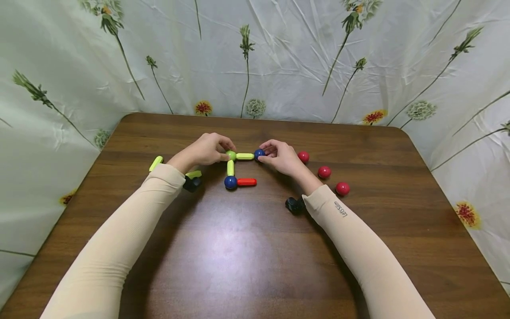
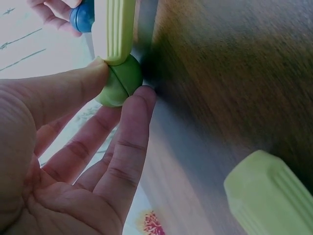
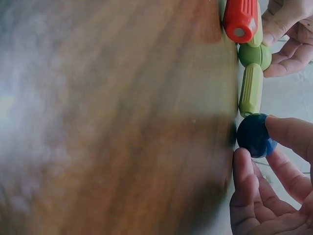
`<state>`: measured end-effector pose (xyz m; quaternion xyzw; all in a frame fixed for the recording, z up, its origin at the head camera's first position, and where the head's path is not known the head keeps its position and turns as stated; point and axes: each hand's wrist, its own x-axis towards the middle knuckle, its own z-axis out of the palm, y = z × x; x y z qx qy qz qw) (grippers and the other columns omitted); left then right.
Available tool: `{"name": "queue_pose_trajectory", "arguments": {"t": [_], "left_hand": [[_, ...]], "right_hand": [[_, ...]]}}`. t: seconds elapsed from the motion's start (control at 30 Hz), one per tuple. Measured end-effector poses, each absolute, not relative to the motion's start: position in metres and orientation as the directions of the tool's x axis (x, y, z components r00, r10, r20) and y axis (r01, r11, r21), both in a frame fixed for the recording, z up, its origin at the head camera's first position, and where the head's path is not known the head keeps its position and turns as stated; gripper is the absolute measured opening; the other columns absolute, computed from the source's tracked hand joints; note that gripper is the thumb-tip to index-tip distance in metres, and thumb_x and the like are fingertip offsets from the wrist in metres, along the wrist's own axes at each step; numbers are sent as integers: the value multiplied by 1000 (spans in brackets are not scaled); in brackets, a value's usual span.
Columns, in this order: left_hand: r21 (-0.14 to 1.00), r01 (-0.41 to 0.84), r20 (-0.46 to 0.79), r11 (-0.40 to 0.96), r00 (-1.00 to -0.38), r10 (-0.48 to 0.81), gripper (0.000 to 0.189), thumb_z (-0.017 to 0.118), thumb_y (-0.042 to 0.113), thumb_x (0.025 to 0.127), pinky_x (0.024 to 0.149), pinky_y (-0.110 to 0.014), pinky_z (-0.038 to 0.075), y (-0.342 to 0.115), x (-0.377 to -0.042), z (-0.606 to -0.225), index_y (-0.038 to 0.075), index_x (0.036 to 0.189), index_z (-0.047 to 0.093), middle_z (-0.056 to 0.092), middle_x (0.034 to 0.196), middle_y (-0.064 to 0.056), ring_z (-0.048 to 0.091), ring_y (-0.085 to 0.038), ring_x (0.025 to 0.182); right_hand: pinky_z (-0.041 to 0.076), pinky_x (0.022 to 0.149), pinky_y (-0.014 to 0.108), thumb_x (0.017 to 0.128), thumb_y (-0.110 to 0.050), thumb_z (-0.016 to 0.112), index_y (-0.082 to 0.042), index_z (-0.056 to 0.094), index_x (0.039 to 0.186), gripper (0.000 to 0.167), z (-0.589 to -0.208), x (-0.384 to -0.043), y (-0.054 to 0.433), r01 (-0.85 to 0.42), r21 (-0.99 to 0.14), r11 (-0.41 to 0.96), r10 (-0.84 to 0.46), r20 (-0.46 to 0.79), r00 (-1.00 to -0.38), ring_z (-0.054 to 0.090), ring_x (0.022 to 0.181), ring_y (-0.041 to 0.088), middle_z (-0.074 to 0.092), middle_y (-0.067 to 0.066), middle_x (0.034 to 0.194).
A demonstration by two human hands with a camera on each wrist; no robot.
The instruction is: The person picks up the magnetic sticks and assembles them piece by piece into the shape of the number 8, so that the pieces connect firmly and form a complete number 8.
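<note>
My left hand (image 1: 208,149) pinches a green ball (image 2: 119,83) between thumb and fingertips. My right hand (image 1: 282,156) holds a dark blue ball (image 3: 255,135) the same way. A yellow-green rod (image 1: 245,156) spans the gap between these two balls. From the green ball a second yellow-green rod (image 1: 230,168) runs toward the near side, ending at another blue ball (image 1: 230,182). A red rod (image 1: 247,181) sticks out to the right from that ball, its free end showing a round metal tip in the right wrist view. All these pieces lie on the wooden table (image 1: 255,266).
Three red balls, a far one (image 1: 303,157), a middle one (image 1: 324,172) and a near one (image 1: 342,188), lie right of my right hand. Two loose yellow-green rods, one (image 1: 156,163) farther left and one (image 1: 193,174) by my left wrist, lie at left. A flowered cloth (image 1: 279,57) hangs behind the table.
</note>
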<state>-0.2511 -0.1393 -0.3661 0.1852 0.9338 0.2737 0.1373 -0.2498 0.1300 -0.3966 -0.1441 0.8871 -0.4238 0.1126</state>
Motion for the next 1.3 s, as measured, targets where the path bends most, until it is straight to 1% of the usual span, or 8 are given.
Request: {"name": "queue_pose_trajectory", "arguments": {"t": [0.17, 0.23, 0.3, 0.47, 0.53, 0.77, 1.03, 1.3], "left_hand": [[569, 268, -159, 778, -892, 423, 22, 76, 11, 99, 98, -48, 58, -140, -252, -367, 15, 120, 79, 78, 124, -7, 73, -31, 117], [571, 269, -156, 775, -892, 424, 22, 75, 12, 99, 98, -49, 58, -141, -252, -367, 15, 121, 78, 78, 125, -7, 73, -31, 118], [574, 270, -153, 773, -892, 425, 22, 75, 12, 99, 99, -49, 58, -141, -251, -367, 15, 121, 78, 78, 125, -7, 72, -32, 120], [579, 271, -147, 769, -893, 425, 21, 74, 12, 100, 100, -51, 57, -140, -250, -366, 14, 120, 78, 77, 123, -9, 71, -33, 121], [576, 272, -146, 771, -894, 425, 21, 75, 11, 99, 101, -51, 56, -139, -250, -365, 13, 120, 78, 78, 123, -9, 71, -33, 121], [585, 254, -168, 770, -891, 421, 21, 75, 11, 100, 102, -50, 57, -137, -250, -364, 13, 121, 78, 78, 127, -8, 73, -33, 122], [590, 257, -165, 765, -889, 427, 22, 74, 11, 101, 103, -51, 58, -138, -248, -364, 13, 123, 77, 77, 131, -10, 74, -33, 121], [586, 265, -157, 766, -890, 428, 27, 74, 10, 100, 102, -51, 57, -139, -247, -365, 12, 127, 74, 76, 129, -14, 74, -34, 120]], "right_hand": [[57, 76, 28, 101, -19, 76, -7, 68, 133, 35, -396, -249, 132, -148, -794, 589, -348, -84, -934, 72, 111, 30, 74, 18, 126], [54, 73, 25, 101, -18, 76, -6, 68, 133, 35, -396, -249, 132, -147, -799, 582, -350, -84, -933, 72, 111, 30, 74, 18, 126], [54, 75, 25, 101, -17, 76, -5, 68, 133, 35, -396, -250, 133, -148, -802, 579, -354, -83, -932, 71, 111, 30, 74, 19, 126], [54, 89, 32, 101, -17, 76, -4, 68, 132, 35, -397, -250, 133, -150, -803, 577, -360, -84, -929, 70, 112, 30, 74, 19, 125], [54, 90, 34, 101, -17, 76, -4, 68, 132, 34, -397, -250, 133, -149, -803, 577, -359, -85, -930, 69, 112, 30, 73, 19, 125], [52, 83, 29, 100, -19, 77, -5, 68, 131, 35, -397, -249, 135, -144, -800, 583, -357, -94, -929, 69, 109, 29, 73, 18, 122], [54, 90, 33, 99, -19, 78, -4, 68, 130, 36, -398, -249, 137, -147, -806, 574, -372, -96, -923, 68, 110, 28, 72, 18, 120], [51, 78, 24, 100, -19, 78, -4, 67, 131, 36, -399, -249, 138, -137, -820, 556, -376, -101, -921, 67, 107, 27, 72, 17, 120]]}}
